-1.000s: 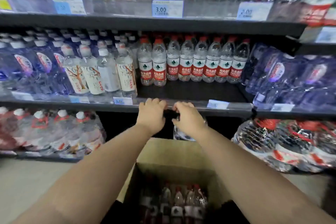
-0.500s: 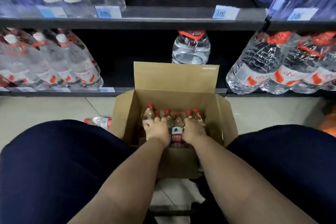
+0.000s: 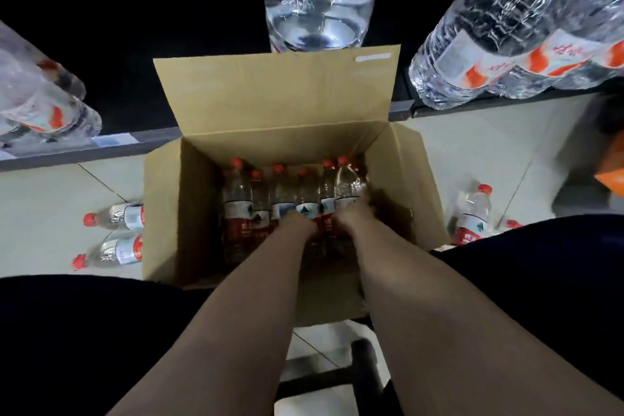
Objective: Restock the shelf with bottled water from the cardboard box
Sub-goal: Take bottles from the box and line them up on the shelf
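— Where are the bottles found?
— Upright in the cardboard box, necks pointing up, directly under both hands.
— And the grip?
— Left hand and right hand are blurred among them; closure cannot be told.

Both hands have sunk deeper among bottles.

Pale tiled floor, dark grout lines; dark low shelving edge; orange object far right, perhaps crate.
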